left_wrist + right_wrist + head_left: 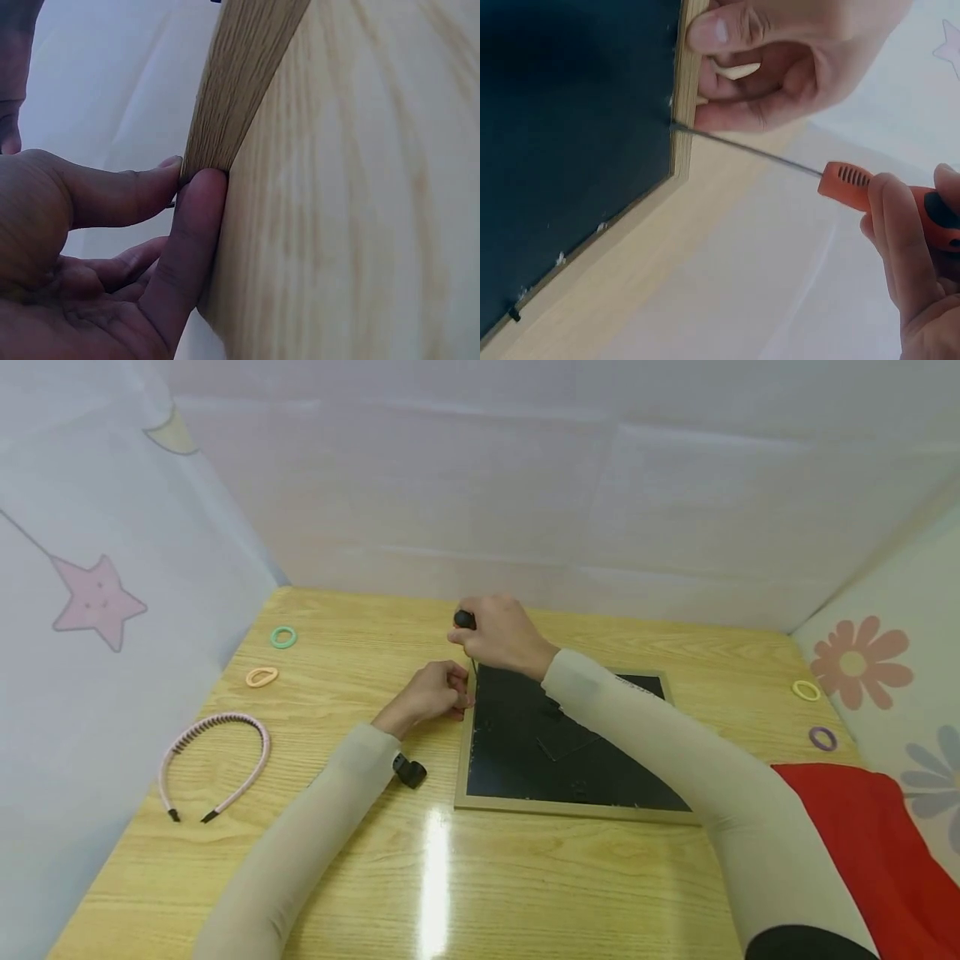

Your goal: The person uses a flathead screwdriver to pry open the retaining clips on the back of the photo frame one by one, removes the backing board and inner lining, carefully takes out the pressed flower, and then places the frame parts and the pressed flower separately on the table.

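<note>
The flat, wood-edged picture frame with black backing lay face-down on the table. The left hand pinched its near corner; the right hand gripped an orange-handled screwdriver at that corner. It looked light, rigid, best held by its rim.

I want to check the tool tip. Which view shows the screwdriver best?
The right wrist view: the screwdriver shows its orange handle and its shaft reaching the frame. The head view shows only its dark butt in the right hand; the left wrist view shows none.
</note>
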